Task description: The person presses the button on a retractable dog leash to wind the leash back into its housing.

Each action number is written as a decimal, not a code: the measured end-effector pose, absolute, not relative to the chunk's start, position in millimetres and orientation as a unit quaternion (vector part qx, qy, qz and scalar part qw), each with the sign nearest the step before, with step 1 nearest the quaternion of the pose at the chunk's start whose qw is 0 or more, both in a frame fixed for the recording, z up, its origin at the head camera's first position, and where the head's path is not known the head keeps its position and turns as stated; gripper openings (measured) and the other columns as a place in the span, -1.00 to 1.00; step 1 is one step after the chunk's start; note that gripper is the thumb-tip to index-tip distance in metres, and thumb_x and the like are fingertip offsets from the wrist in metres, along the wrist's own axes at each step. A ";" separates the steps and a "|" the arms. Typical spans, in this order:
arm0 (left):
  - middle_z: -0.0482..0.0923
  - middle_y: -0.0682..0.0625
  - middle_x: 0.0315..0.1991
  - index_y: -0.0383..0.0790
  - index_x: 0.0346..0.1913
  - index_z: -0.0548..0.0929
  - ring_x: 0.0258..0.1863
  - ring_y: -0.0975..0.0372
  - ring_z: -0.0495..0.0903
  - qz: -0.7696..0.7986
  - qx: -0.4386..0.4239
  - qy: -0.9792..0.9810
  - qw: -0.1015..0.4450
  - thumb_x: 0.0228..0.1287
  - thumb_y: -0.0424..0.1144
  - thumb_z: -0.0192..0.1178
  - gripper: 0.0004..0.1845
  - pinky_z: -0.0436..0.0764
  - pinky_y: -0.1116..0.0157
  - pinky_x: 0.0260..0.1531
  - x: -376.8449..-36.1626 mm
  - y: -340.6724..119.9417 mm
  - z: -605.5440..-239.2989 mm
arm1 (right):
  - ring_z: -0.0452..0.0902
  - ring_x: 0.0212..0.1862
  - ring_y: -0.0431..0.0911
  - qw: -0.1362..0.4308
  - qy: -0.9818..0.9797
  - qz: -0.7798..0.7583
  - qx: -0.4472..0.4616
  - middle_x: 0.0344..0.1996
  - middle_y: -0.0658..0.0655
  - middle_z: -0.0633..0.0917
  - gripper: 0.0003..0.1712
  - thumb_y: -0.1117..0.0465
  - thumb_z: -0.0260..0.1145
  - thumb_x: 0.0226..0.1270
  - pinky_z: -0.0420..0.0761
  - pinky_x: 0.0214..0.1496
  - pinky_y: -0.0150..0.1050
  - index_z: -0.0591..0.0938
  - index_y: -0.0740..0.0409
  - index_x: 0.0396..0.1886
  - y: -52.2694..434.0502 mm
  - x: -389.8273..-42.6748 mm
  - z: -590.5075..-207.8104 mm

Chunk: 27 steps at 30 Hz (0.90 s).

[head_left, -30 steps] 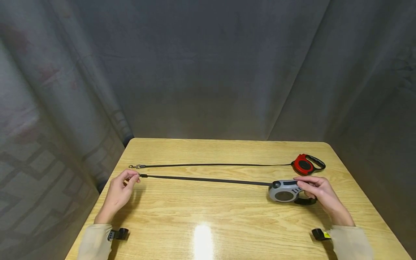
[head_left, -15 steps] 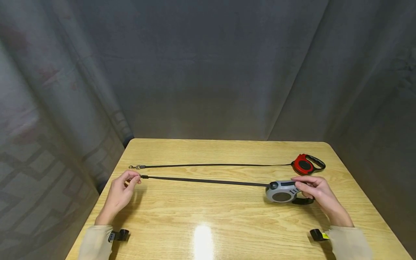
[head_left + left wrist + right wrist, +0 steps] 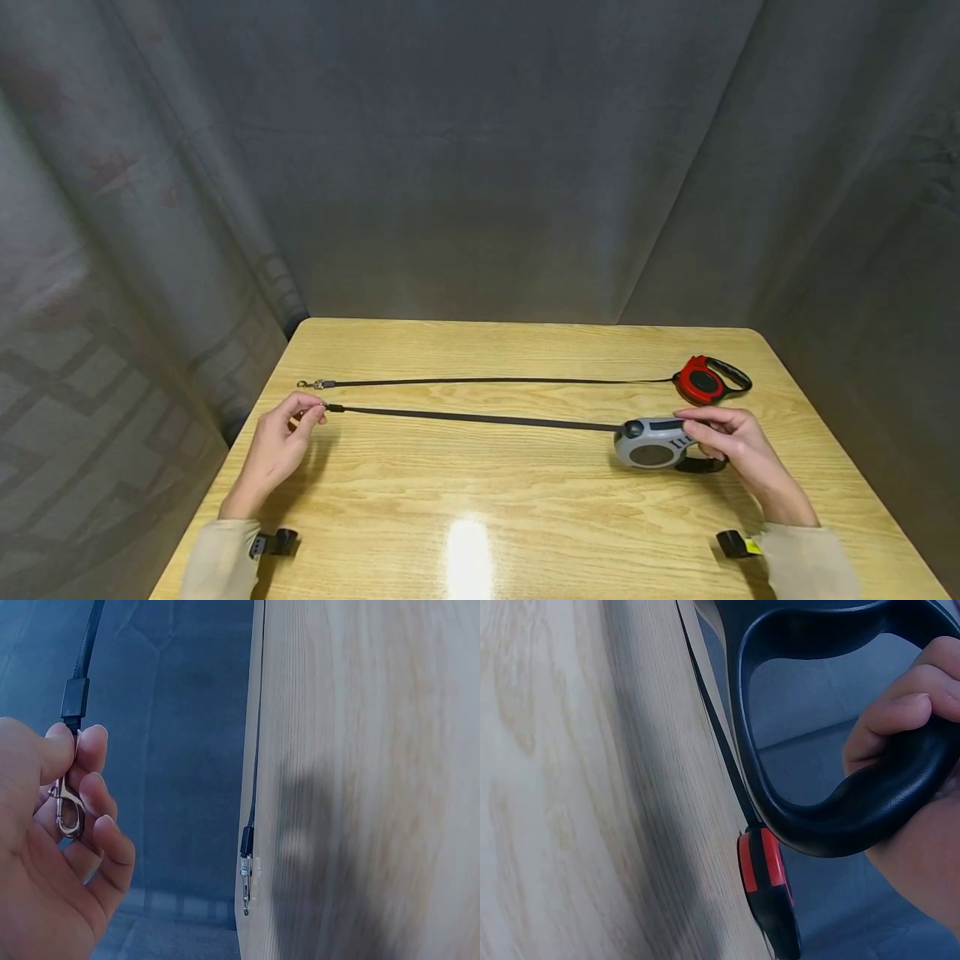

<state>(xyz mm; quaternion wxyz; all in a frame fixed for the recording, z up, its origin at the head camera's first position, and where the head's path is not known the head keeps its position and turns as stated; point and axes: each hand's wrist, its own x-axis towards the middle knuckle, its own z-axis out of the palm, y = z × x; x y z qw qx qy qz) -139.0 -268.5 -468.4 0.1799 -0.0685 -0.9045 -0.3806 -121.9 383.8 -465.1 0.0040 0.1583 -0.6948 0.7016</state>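
Gray case: The gray case was on the near right, and a black strap came out of its left end.
Red case: The red case lay on the table at the far right, with a thin strap coming out of its left side.
Right hand: The right hand held the gray case, with fingers bent around its black handle.
Left hand: The left hand had its thumb and pointer finger close together, pinching the silver clip.
Strap: It ran almost straight between the 2 hands.
Other clip: The other clip lay on the left, just past the left hand.
Back: A dark curtain hung behind the table's far edge.
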 end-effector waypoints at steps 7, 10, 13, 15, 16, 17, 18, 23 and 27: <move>0.70 0.01 -0.35 -0.22 -0.15 0.70 -0.36 0.49 0.49 -0.379 -0.070 -0.906 0.178 0.56 -0.41 0.20 -0.90 0.46 0.44 -0.38 -138.0 -266.9 -466.4 | 0.03 -0.57 0.09 -0.002 -0.694 0.703 0.156 -0.58 -0.15 0.49 -0.44 0.66 0.13 0.45 0.04 -0.50 -0.06 0.86 0.02 0.00 383.5 -121.8 -465.0; 0.71 0.01 -0.36 -0.20 -0.15 0.70 -0.37 0.49 0.50 -0.379 -0.070 -0.905 0.179 0.55 -0.42 0.21 -0.89 0.47 0.44 -0.38 -137.7 -266.6 -466.8 | 0.02 -0.57 0.09 -0.002 -0.693 0.703 0.158 -0.58 -0.15 0.49 -0.43 0.66 0.13 0.45 0.04 -0.51 -0.06 0.86 0.03 0.01 383.8 -122.1 -465.0; 0.71 0.01 -0.36 -0.21 -0.15 0.70 -0.37 0.49 0.50 -0.378 -0.072 -0.905 0.178 0.55 -0.42 0.22 -0.90 0.47 0.45 -0.37 -137.6 -266.7 -467.3 | 0.02 -0.57 0.09 0.000 -0.692 0.704 0.160 -0.59 -0.14 0.49 -0.44 0.67 0.12 0.45 0.04 -0.51 -0.06 0.86 0.04 0.01 384.1 -122.5 -464.8; 0.71 0.01 -0.36 -0.22 -0.15 0.70 -0.36 0.49 0.50 -0.378 -0.073 -0.906 0.177 0.55 -0.41 0.22 -0.91 0.47 0.45 -0.37 -137.7 -266.9 -467.8 | 0.02 -0.57 0.09 0.001 -0.692 0.704 0.159 -0.59 -0.13 0.48 -0.44 0.67 0.13 0.45 0.04 -0.51 -0.07 0.86 0.04 0.00 384.2 -122.6 -464.6; 0.71 0.01 -0.36 -0.22 -0.15 0.71 -0.36 0.49 0.50 -0.378 -0.072 -0.906 0.177 0.55 -0.41 0.22 -0.91 0.47 0.45 -0.37 -137.7 -266.9 -467.9 | 0.02 -0.57 0.09 0.002 -0.692 0.704 0.158 -0.60 -0.12 0.48 -0.44 0.67 0.13 0.45 0.04 -0.51 -0.07 0.86 0.05 0.00 384.1 -122.6 -464.4; 0.71 0.01 -0.36 -0.21 -0.15 0.70 -0.35 0.49 0.50 -0.378 -0.072 -0.906 0.176 0.55 -0.40 0.22 -0.91 0.47 0.45 -0.37 -137.7 -266.9 -467.9 | 0.02 -0.57 0.09 0.001 -0.693 0.704 0.156 -0.60 -0.12 0.47 -0.44 0.67 0.13 0.45 0.03 -0.51 -0.07 0.86 0.05 -0.01 384.1 -122.6 -464.3; 0.71 0.01 -0.36 -0.21 -0.15 0.70 -0.35 0.49 0.50 -0.378 -0.072 -0.906 0.175 0.55 -0.40 0.22 -0.91 0.47 0.45 -0.37 -137.8 -266.8 -468.0 | 0.02 -0.57 0.09 0.001 -0.694 0.704 0.154 -0.60 -0.11 0.47 -0.44 0.67 0.13 0.44 0.04 -0.51 -0.07 0.86 0.05 -0.01 384.0 -122.5 -464.1; 0.71 0.02 -0.35 -0.18 -0.15 0.70 -0.35 0.48 0.50 -0.376 -0.071 -0.908 0.169 0.57 -0.38 0.22 -0.91 0.47 0.44 -0.36 -137.7 -265.8 -467.2 | 0.03 -0.57 0.09 -0.001 -0.708 0.692 0.141 -0.60 -0.18 0.49 -0.46 0.66 0.16 0.44 0.05 -0.52 -0.07 0.87 0.04 -0.04 383.0 -122.5 -463.2; 0.71 0.03 -0.35 -0.20 -0.15 0.71 -0.35 0.47 0.50 -0.373 -0.072 -0.910 0.166 0.58 -0.36 0.21 -0.91 0.47 0.43 -0.36 -137.4 -264.8 -465.9 | 0.04 -0.57 0.09 -0.001 -0.713 0.687 0.140 -0.58 -0.21 0.51 -0.47 0.66 0.16 0.43 0.05 -0.53 -0.07 0.86 0.04 -0.04 382.3 -122.9 -463.2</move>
